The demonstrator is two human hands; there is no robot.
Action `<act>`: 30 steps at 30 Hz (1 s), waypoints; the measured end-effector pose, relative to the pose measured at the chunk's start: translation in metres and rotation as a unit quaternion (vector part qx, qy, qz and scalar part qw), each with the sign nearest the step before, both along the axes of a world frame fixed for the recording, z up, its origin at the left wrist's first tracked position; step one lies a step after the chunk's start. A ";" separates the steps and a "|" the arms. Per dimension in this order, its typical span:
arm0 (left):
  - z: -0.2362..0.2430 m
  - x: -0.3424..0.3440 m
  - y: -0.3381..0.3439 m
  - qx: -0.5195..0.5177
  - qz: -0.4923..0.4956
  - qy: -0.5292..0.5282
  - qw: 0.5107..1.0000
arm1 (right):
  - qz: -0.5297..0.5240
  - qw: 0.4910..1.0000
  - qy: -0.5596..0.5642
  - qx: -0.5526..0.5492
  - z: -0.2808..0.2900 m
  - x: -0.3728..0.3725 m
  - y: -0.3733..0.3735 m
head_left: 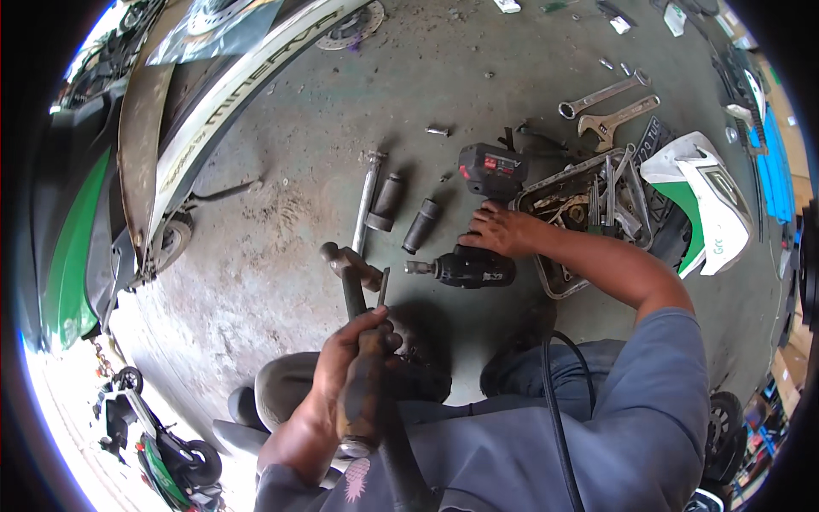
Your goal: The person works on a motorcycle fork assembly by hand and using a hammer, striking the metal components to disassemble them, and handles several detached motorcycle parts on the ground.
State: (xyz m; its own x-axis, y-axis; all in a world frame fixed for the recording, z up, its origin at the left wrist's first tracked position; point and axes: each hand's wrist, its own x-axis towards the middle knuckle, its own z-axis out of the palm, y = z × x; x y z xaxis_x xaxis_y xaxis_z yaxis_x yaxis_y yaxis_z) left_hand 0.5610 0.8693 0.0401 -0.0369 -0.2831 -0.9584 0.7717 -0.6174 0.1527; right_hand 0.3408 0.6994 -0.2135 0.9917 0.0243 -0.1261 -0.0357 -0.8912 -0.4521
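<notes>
My left hand (348, 346) is closed around two tools at once. One is a hammer (351, 266) with a worn metal head and a long dark handle running back toward my body. The other looks like a screwdriver (360, 397) with a thick brown handle, its thin blade pointing away from me. On the floor lies a black cordless impact wrench (478, 269), a socket on its nose pointing left and its battery (493, 171) at the far end. My right hand (499, 230) wraps around its grip. Left of it lie two dark cylindrical sockets (421, 226) and a long metal axle bolt (367, 203).
A metal tray (546, 286) full of spanners and small parts sits right of the wrench. Beyond it lie a ring spanner (606, 92) and an adjustable spanner (618, 121). A white-green fairing (704, 205) rests farther right. Motorcycle bodywork (77, 230) stands along the left.
</notes>
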 end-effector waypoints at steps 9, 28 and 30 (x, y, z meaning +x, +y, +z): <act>0.096 0.089 0.052 -0.322 0.207 0.077 0.921 | -0.205 0.739 -0.143 0.626 0.061 0.093 0.082; -0.258 0.252 0.151 -0.044 -0.079 -0.381 0.920 | -0.196 0.247 -0.236 0.919 -0.008 0.198 0.193; -0.281 0.235 0.133 -0.015 -0.132 -0.464 0.876 | -0.344 0.494 -0.220 0.768 0.000 0.187 0.192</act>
